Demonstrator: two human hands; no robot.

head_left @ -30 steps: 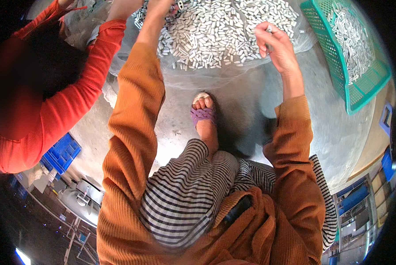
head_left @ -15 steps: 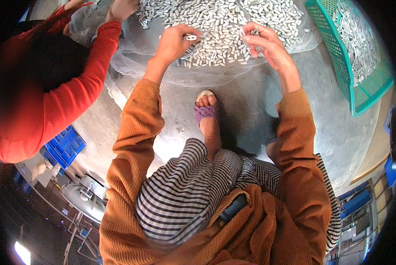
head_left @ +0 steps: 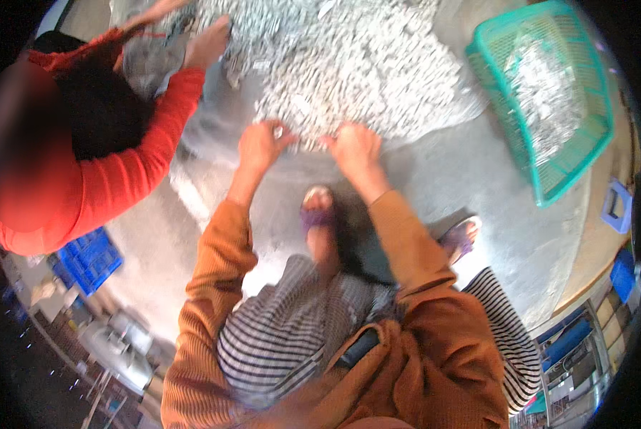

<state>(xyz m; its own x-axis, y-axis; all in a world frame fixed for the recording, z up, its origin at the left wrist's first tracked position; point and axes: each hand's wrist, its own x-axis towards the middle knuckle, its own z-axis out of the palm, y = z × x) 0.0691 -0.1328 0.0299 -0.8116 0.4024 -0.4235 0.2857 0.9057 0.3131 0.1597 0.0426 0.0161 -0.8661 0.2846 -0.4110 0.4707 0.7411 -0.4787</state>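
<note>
A heap of small white pieces [head_left: 363, 64] lies spread on the grey floor [head_left: 463, 186]. At its near edge the left hand [head_left: 260, 145] pinches one piece, and the right hand [head_left: 355, 149] is clenched over others. A green basket [head_left: 592, 154] sits to the right.

No labels, signs or screens legible in view; containers only: teal plastic mesh basket [head_left: 549, 107], rectangular, far right, tilted, holding a clear bag of small pale pieces; blue plastic crate [head_left: 88, 259], ribbed, on the ground at left, beside a red sleeve; small blue boxes [head_left: 621, 236] at right edge, blurred, contents indeterminate.
</note>
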